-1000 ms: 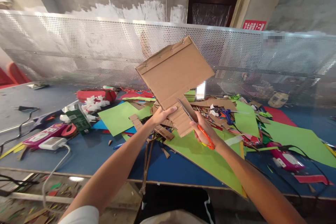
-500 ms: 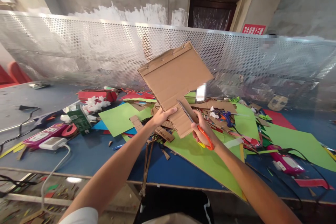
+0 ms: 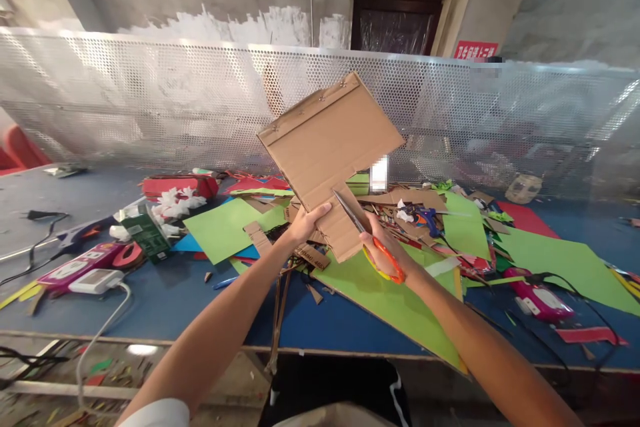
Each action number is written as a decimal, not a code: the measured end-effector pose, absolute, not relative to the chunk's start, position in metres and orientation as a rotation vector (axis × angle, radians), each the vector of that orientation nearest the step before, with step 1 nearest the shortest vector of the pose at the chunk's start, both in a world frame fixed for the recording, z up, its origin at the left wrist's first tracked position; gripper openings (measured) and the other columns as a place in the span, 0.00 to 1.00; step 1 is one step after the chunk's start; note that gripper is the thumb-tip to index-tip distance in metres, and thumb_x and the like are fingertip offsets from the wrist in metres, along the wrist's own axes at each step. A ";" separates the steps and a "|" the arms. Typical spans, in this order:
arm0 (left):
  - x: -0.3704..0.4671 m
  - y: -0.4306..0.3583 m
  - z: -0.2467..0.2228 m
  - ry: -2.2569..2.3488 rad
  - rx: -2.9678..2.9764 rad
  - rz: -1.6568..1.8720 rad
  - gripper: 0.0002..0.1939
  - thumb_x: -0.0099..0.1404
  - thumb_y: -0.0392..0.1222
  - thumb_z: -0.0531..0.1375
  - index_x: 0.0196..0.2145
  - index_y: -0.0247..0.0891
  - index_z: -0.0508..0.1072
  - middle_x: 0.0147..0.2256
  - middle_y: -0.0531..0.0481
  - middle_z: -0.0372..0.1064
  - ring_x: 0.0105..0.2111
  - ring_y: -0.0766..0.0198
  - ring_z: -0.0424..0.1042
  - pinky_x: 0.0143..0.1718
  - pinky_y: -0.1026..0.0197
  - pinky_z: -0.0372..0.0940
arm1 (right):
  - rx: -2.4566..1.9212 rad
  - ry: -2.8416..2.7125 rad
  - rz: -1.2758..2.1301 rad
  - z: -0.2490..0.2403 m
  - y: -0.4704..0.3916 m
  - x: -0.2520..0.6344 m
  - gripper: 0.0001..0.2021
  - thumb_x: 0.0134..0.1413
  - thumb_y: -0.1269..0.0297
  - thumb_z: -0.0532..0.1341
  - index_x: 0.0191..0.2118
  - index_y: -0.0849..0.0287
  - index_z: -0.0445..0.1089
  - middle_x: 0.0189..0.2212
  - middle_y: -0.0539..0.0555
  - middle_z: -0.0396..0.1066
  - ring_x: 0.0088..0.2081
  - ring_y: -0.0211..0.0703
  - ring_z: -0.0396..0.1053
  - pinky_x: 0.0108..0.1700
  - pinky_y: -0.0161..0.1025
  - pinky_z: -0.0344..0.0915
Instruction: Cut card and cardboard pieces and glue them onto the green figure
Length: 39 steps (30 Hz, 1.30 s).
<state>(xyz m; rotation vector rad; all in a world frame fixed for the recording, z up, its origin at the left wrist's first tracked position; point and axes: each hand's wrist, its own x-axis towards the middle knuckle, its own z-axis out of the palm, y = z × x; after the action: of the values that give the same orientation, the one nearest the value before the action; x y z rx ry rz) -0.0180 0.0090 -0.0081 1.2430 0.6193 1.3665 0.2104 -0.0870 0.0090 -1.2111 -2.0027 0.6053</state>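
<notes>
A brown cardboard piece (image 3: 333,137) is held up over the table, tilted, with a folded strip along its top edge. My left hand (image 3: 309,221) grips its lower left edge, the thumb lying on the front face. In my right hand (image 3: 383,247) is a pair of scissors (image 3: 350,213) with orange and yellow handles, my fingers closed round them. The blades lie across the lower part of the cardboard, pointing up and left. Below the hands, a large green sheet (image 3: 390,300) and cardboard scraps cover the blue table.
Perforated metal panel (image 3: 200,100) runs along the table's back. To the left are a green box (image 3: 145,230), a red case (image 3: 180,187), a white adapter (image 3: 97,281) and a pink power strip (image 3: 83,265). On the right are a blue glue gun (image 3: 429,220) and another pink power strip (image 3: 537,295).
The camera view has shifted slightly. The scissor handles look closer together around my right hand, while the left hand keeps its hold on the cardboard.
</notes>
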 end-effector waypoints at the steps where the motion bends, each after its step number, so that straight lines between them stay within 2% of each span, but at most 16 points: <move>1: -0.016 0.008 -0.007 0.618 1.204 1.379 0.36 0.52 0.55 0.75 0.54 0.33 0.75 0.54 0.36 0.78 0.54 0.40 0.76 0.57 0.42 0.72 | -1.215 -2.015 0.706 0.012 -0.088 0.213 0.42 0.69 0.35 0.48 0.76 0.59 0.44 0.35 0.60 0.77 0.32 0.54 0.75 0.41 0.50 0.72; 3: -0.015 0.009 -0.002 0.618 1.107 1.435 0.36 0.49 0.52 0.76 0.52 0.33 0.75 0.50 0.38 0.79 0.52 0.41 0.78 0.57 0.42 0.72 | -1.188 -2.044 0.924 0.021 -0.092 0.220 0.45 0.69 0.35 0.48 0.78 0.60 0.37 0.22 0.50 0.69 0.21 0.45 0.67 0.28 0.42 0.68; 6: -0.027 0.015 0.010 0.632 0.927 1.566 0.34 0.45 0.51 0.75 0.49 0.34 0.75 0.44 0.42 0.81 0.47 0.44 0.80 0.52 0.46 0.75 | -1.076 -2.099 1.157 0.035 -0.100 0.236 0.48 0.69 0.35 0.51 0.78 0.58 0.27 0.19 0.44 0.63 0.17 0.39 0.61 0.21 0.34 0.61; 8: -0.043 0.022 0.019 0.638 0.889 1.526 0.30 0.47 0.53 0.73 0.44 0.32 0.76 0.39 0.42 0.81 0.45 0.44 0.80 0.50 0.48 0.76 | -0.993 -2.144 1.320 0.041 -0.099 0.251 0.48 0.67 0.35 0.53 0.78 0.55 0.32 0.20 0.45 0.65 0.17 0.36 0.60 0.20 0.32 0.59; 11: -0.069 0.027 0.026 0.696 0.989 1.439 0.27 0.47 0.53 0.71 0.40 0.31 0.77 0.35 0.40 0.81 0.42 0.42 0.81 0.46 0.48 0.77 | -0.991 -2.137 1.464 0.045 -0.087 0.276 0.44 0.63 0.37 0.60 0.75 0.57 0.52 0.22 0.46 0.65 0.20 0.35 0.61 0.22 0.31 0.59; 14: -0.084 0.025 0.026 0.779 1.147 1.316 0.29 0.45 0.51 0.73 0.42 0.32 0.77 0.39 0.40 0.82 0.42 0.42 0.81 0.45 0.48 0.77 | -1.139 -2.154 1.543 0.046 -0.073 0.300 0.40 0.56 0.44 0.69 0.68 0.60 0.63 0.25 0.48 0.69 0.23 0.36 0.64 0.25 0.33 0.59; 17: -0.086 0.019 0.026 0.804 1.318 1.161 0.34 0.42 0.48 0.76 0.47 0.34 0.77 0.44 0.39 0.82 0.45 0.41 0.80 0.46 0.48 0.77 | -1.137 -2.183 1.466 0.050 -0.069 0.313 0.27 0.56 0.53 0.70 0.57 0.63 0.73 0.26 0.49 0.69 0.27 0.36 0.64 0.31 0.35 0.62; 21: -0.080 0.014 0.029 0.811 1.473 1.034 0.40 0.42 0.45 0.77 0.54 0.37 0.76 0.46 0.42 0.82 0.46 0.42 0.80 0.46 0.49 0.76 | -1.208 -2.125 1.490 0.064 -0.081 0.311 0.20 0.59 0.58 0.65 0.54 0.62 0.71 0.24 0.46 0.65 0.25 0.35 0.60 0.30 0.35 0.60; 24: -0.075 0.015 0.030 0.798 1.533 0.947 0.39 0.46 0.47 0.76 0.55 0.37 0.76 0.48 0.42 0.81 0.46 0.43 0.80 0.47 0.50 0.75 | -1.311 -2.083 1.474 0.073 -0.091 0.305 0.16 0.61 0.58 0.61 0.51 0.58 0.71 0.26 0.49 0.65 0.25 0.38 0.59 0.28 0.37 0.60; 28: -0.073 0.017 0.028 0.834 1.504 0.932 0.39 0.48 0.50 0.76 0.56 0.37 0.75 0.50 0.41 0.80 0.48 0.42 0.79 0.48 0.49 0.74 | -1.365 -2.134 1.368 0.073 -0.094 0.306 0.11 0.58 0.58 0.62 0.46 0.54 0.72 0.28 0.51 0.64 0.26 0.42 0.58 0.27 0.42 0.62; 31: -0.072 0.017 0.026 0.853 1.450 1.002 0.41 0.48 0.51 0.76 0.58 0.38 0.73 0.51 0.40 0.80 0.49 0.42 0.79 0.48 0.49 0.75 | -1.362 -2.179 1.340 0.064 -0.092 0.310 0.12 0.58 0.57 0.61 0.46 0.54 0.70 0.27 0.49 0.61 0.25 0.41 0.57 0.26 0.41 0.62; 34: -0.071 0.018 0.026 0.819 1.431 1.041 0.44 0.48 0.49 0.76 0.62 0.40 0.71 0.52 0.41 0.79 0.49 0.43 0.79 0.48 0.49 0.75 | -1.263 -2.274 1.277 0.057 -0.090 0.308 0.13 0.63 0.53 0.59 0.47 0.56 0.68 0.27 0.48 0.60 0.25 0.40 0.59 0.27 0.40 0.62; 39: -0.068 0.015 0.030 0.814 1.403 1.014 0.41 0.48 0.47 0.76 0.59 0.39 0.72 0.51 0.40 0.80 0.46 0.43 0.80 0.45 0.50 0.75 | -1.226 -2.262 1.260 0.050 -0.084 0.291 0.18 0.66 0.44 0.57 0.46 0.55 0.66 0.27 0.48 0.62 0.24 0.39 0.61 0.25 0.39 0.62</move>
<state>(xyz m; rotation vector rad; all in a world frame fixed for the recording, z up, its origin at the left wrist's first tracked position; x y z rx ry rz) -0.0678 0.0152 0.0296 1.4033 0.8138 1.0143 0.2911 -0.0835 0.0500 -1.2256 -2.2622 1.2603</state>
